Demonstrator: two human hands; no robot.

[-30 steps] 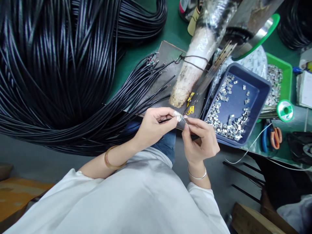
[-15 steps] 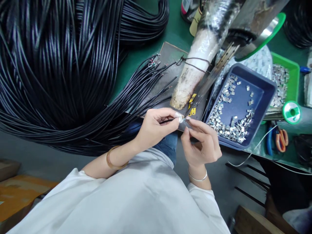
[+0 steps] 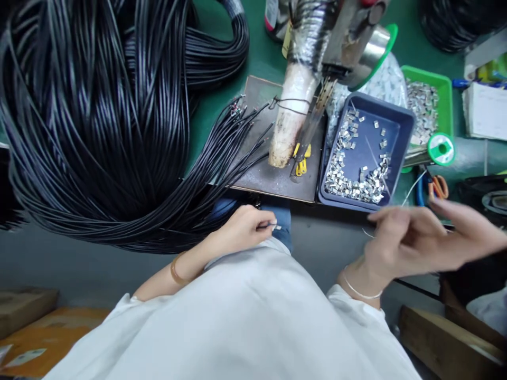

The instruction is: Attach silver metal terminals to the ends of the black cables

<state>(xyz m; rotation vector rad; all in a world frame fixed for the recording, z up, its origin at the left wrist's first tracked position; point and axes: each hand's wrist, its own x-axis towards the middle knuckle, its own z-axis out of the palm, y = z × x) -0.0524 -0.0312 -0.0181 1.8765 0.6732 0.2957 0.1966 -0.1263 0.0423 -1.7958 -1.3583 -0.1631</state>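
My left hand [image 3: 247, 227] is closed in a pinch above my lap. Between its fingertips is the end of a black cable, tipped by a small silvery metal piece [image 3: 278, 227]. Off to the right, below the blue tray [image 3: 402, 153], my right hand [image 3: 415, 240] is raised and smeared by motion. Some of its fingers look bent and others stretched out; whether it grips anything does not show. A thin pale wire [image 3: 414, 187] passes behind it. Above the work plate [image 3: 261, 182] points a soldering-iron-like rod [image 3: 312, 129], beside a white, plastic-wrapped tube [image 3: 291, 111].
A large bundle of black cables [image 3: 99, 132] covers the left, its stripped ends lying on the plate. Small metal clips [image 3: 356, 190] fill part of the blue tray. Beyond are a green tray [image 3: 446, 100], a wire spool [image 3: 441, 150] and orange-handled pliers [image 3: 439, 187].
Both hands have left the rod's tip. My left hand has drawn down toward my lap with the cable end, and my right hand has swung far right. The view has shifted.
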